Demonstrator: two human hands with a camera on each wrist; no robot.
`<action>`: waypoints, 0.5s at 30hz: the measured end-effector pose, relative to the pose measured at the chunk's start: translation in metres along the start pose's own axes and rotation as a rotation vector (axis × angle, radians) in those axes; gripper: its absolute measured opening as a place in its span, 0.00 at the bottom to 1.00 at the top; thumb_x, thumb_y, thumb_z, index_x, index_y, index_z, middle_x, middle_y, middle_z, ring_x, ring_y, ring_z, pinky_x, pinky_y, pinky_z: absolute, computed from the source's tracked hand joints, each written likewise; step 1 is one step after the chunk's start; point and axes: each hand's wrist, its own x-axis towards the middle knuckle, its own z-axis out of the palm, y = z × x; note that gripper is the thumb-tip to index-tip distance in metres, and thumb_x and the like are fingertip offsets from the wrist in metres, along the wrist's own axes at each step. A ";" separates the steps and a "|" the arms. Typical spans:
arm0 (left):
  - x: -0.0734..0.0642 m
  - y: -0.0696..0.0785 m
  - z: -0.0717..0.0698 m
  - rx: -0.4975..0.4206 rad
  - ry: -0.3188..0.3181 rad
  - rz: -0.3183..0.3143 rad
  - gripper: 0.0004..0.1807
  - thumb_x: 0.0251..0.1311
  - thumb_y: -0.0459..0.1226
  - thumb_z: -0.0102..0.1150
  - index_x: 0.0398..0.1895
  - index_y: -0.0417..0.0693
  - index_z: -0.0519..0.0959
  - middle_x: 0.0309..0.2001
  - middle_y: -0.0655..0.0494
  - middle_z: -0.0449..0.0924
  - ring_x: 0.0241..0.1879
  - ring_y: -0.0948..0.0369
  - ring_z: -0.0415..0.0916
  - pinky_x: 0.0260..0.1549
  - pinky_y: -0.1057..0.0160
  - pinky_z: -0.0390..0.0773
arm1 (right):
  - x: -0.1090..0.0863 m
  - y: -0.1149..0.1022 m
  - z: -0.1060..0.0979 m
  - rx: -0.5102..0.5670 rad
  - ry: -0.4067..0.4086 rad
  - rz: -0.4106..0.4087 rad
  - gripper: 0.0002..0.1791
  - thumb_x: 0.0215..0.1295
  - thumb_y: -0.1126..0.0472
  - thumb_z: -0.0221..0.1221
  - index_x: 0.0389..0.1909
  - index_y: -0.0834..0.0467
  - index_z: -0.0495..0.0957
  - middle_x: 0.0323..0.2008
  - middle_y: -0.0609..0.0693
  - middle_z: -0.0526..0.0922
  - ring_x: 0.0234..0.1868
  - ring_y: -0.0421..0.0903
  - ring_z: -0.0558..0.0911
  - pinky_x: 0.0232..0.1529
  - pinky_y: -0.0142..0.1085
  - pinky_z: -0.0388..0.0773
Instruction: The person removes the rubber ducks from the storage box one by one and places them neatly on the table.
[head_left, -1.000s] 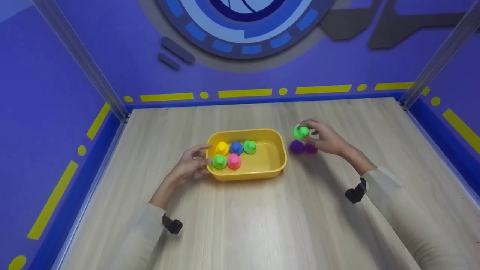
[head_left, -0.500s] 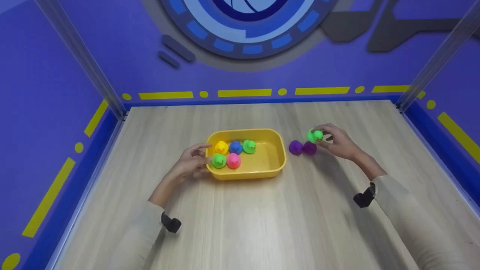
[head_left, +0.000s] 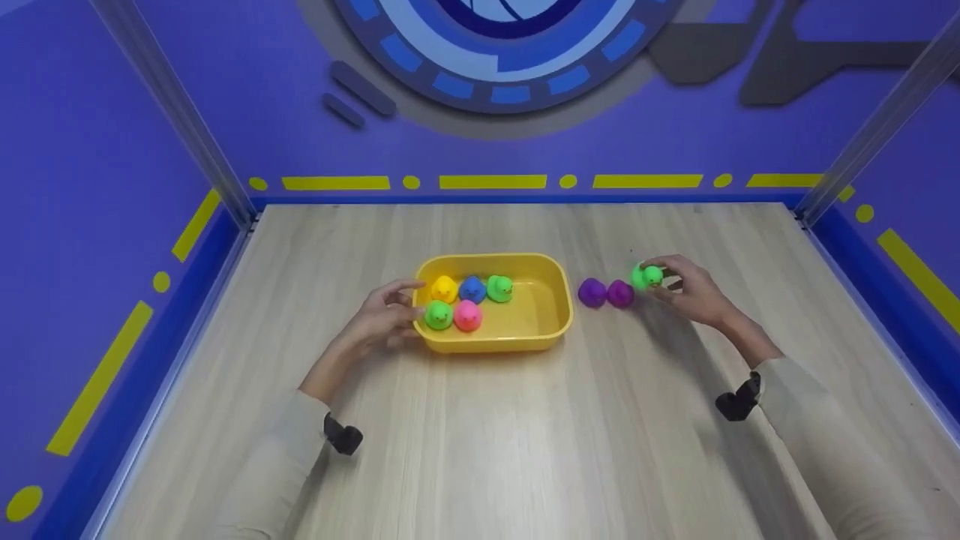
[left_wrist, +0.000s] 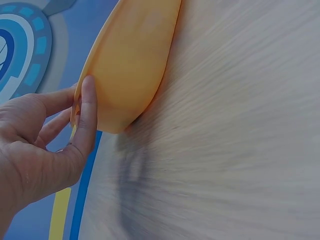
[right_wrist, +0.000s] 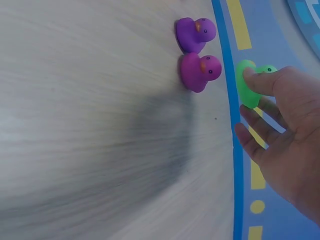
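A yellow plastic tub point(head_left: 536, 319) stands mid-table. My left hand point(head_left: 384, 313) pinches its left rim, with the thumb flat on the outer wall in the left wrist view. Inside the tub's left and middle sit rubber ducks: a yellow duck point(head_left: 444, 289), a blue duck point(head_left: 472, 289), a pink duck point(head_left: 469, 316) and two green ones. To the right of the tub, my right hand point(head_left: 694, 294) pinches another green rubber duck point(right_wrist: 247, 92) between thumb and fingers, raised off the table. Just left of this hand, a purple duck point(head_left: 592, 293) and a magenta duck point(head_left: 620, 294) sit side by side.
The wooden table point(head_left: 480, 435) is bounded by a blue-purple back wall point(head_left: 480, 161) and side walls with yellow stripes. Black wrist cameras are strapped to both sleeves.
My right hand has carried the green duck rightward, from over the purple and magenta ducks to just beyond them. My left hand has stayed on the tub's rim.
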 end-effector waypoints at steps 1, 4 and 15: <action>0.000 0.000 0.000 0.003 0.000 0.001 0.31 0.65 0.28 0.63 0.71 0.51 0.71 0.48 0.50 0.64 0.35 0.57 0.75 0.46 0.54 0.88 | -0.001 0.001 0.000 0.004 -0.001 -0.003 0.21 0.69 0.70 0.61 0.62 0.67 0.75 0.58 0.66 0.77 0.54 0.57 0.77 0.46 0.20 0.73; 0.000 0.000 0.002 0.003 0.006 0.000 0.31 0.65 0.28 0.63 0.71 0.51 0.71 0.48 0.50 0.65 0.35 0.58 0.74 0.45 0.56 0.88 | -0.004 0.004 0.000 0.010 -0.004 -0.002 0.22 0.69 0.70 0.61 0.63 0.67 0.75 0.58 0.66 0.77 0.54 0.57 0.77 0.46 0.17 0.72; 0.000 0.003 0.000 0.010 0.017 -0.017 0.32 0.65 0.28 0.63 0.72 0.50 0.71 0.49 0.50 0.66 0.39 0.58 0.74 0.40 0.60 0.89 | -0.008 0.013 -0.002 0.011 0.023 -0.013 0.22 0.66 0.73 0.62 0.61 0.68 0.75 0.57 0.67 0.77 0.55 0.59 0.78 0.42 0.14 0.72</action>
